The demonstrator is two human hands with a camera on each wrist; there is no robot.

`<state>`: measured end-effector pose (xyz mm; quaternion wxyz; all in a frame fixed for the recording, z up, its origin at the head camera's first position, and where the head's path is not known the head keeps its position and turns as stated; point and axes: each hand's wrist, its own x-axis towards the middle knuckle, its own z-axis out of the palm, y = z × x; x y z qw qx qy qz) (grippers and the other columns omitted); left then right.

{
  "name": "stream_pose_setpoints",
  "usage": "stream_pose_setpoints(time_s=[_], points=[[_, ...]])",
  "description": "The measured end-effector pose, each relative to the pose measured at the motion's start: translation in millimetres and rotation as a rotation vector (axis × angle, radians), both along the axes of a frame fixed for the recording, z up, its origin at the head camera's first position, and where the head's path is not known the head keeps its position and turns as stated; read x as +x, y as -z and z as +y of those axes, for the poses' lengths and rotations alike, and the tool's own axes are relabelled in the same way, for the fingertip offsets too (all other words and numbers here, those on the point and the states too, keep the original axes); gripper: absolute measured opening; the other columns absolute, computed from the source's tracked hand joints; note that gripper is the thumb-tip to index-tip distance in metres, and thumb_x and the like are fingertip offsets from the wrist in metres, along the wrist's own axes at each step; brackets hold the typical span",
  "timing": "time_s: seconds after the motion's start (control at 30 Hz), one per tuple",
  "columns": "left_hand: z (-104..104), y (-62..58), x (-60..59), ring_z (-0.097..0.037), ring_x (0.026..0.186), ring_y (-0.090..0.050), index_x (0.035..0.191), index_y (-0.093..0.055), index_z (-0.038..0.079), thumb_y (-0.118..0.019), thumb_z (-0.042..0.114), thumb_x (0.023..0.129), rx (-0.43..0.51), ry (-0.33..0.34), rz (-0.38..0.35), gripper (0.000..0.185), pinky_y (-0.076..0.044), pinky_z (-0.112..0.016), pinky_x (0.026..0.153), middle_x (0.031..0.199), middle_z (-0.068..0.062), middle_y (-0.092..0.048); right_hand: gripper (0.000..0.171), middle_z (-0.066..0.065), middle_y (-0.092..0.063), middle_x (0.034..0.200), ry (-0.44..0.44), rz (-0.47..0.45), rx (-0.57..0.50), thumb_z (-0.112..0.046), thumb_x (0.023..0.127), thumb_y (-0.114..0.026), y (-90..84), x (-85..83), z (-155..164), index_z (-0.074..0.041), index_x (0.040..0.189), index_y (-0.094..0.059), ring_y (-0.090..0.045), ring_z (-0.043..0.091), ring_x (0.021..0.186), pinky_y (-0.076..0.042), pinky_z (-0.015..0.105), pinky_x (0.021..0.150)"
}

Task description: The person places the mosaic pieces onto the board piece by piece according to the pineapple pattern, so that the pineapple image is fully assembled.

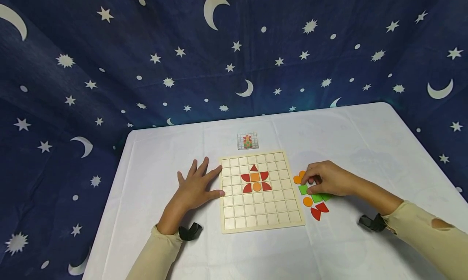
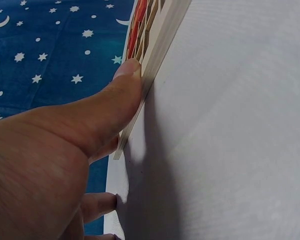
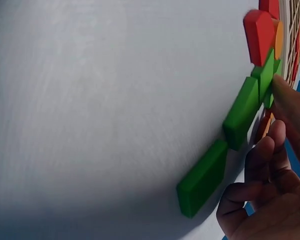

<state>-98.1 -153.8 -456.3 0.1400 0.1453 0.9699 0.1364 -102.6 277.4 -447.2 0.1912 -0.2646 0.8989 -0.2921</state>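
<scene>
Nearest, two cream sleeves, the right one torn, each with a black strap at the wrist. Left hand (image 1: 195,186) flat on the white cloth (image 1: 153,231), fingers spread and straight, thumb tip (image 2: 130,70) pressed against the left edge of the board (image 1: 261,221); nothing held. Right hand (image 1: 327,179) curled over the loose pieces just right of the board, fingertips (image 3: 270,145) pinching at a green square (image 1: 303,189); hard to tell whether lifted or lying flat.

Board: pale wood, square, thin, a grid of shallow square cells, edges running roughly with the table's edges, slightly turned. Near its middle, a small flower of flat pieces: red triangle (image 1: 254,168) pointing away on top, orange square (image 1: 254,176) at the centre, orange disc (image 1: 257,186) below it, four red petals around, curved sides outward.

Loose pieces beside the board, smooth painted wood, thick slabs with crisp edges in the right wrist view: green blocks (image 3: 242,112) lying in a line edge to edge, long axis of the row running nearly along the board's side; orange disc (image 1: 308,201); two red petals (image 1: 319,210) closest to the body; more orange discs (image 1: 297,179) past the fingers.

Farther off, a small gridded card (image 1: 247,141) with a coloured figure, flat on the cloth. Behind the table, a dark blue drape (image 1: 109,68) printed with white stars and moons.
</scene>
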Motion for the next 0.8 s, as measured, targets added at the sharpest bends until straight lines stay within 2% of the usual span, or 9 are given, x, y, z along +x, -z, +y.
stream_pose_setpoints(time_s=[0.33, 0.6, 0.8], points=[[-0.6, 2.2, -0.3, -0.047, 0.157, -0.006, 0.156, -0.041, 0.037, -0.071, 0.069, 0.082, -0.002, 0.003, 0.001, 0.086, -0.005, -0.088, 0.107, 0.172, -0.012, -0.016, 0.021, -0.012, -0.058, 0.081, 0.016, 0.015, -0.005, -0.016, 0.079, -0.088, -0.5, -1.4, 4.2, -0.025, 0.095, -0.077, -0.052, 0.004, 0.07, -0.046, 0.021, 0.062], [-1.3, 2.3, -0.5, -0.048, 0.157, -0.008, 0.156, -0.043, 0.036, -0.072, 0.067, 0.083, 0.004, 0.004, 0.011, 0.085, -0.006, -0.088, 0.106, 0.172, -0.013, -0.017, 0.024, -0.012, -0.065, 0.091, 0.03, 0.019, -0.033, -0.014, 0.078, -0.088, 0.3, 0.2, 3.1, -0.027, 0.093, -0.074, -0.054, 0.005, 0.071, -0.047, 0.021, 0.063], [-0.7, 1.2, -1.0, -0.047, 0.157, -0.007, 0.156, -0.042, 0.036, -0.071, 0.068, 0.083, -0.006, 0.004, 0.01, 0.084, -0.006, -0.088, 0.106, 0.172, -0.013, -0.017, 0.024, -0.014, -0.063, 0.08, 0.026, -0.007, -0.084, -0.009, 0.081, -0.085, 0.7, 2.2, 0.7, -0.027, 0.092, -0.072, -0.055, 0.006, 0.069, -0.047, 0.021, 0.062]])
